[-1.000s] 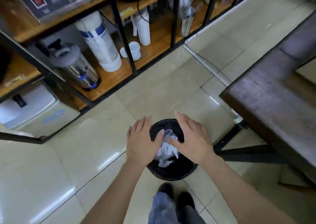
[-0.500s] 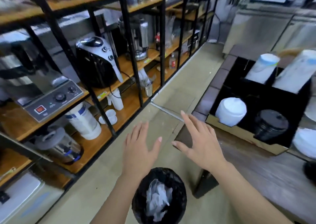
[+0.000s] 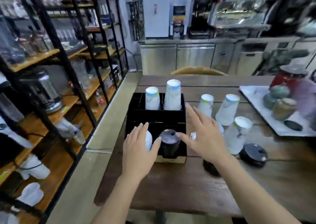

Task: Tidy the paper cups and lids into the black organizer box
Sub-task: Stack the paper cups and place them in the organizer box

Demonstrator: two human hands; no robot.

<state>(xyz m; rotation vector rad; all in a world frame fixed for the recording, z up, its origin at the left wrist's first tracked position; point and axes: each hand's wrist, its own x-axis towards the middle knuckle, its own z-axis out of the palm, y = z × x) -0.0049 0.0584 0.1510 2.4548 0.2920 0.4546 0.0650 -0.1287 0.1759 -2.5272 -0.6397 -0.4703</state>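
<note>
With fingers spread wide, the left hand (image 3: 138,148) and right hand (image 3: 205,135) hung over the black organizer box (image 3: 159,116) on the brown wooden table (image 3: 171,181), beside white paper cups (image 3: 227,111) with print too blurry to read.

A café or drinks shop: stainless-steel counter cabinets (image 3: 193,56) line the back wall, a black-framed shelf rack (image 3: 56,56) carries a blender (image 3: 46,90) and glass jars (image 3: 34,44), and stacked paper cups (image 3: 172,95) stand by a wooden tabletop (image 3: 171,186)
</note>
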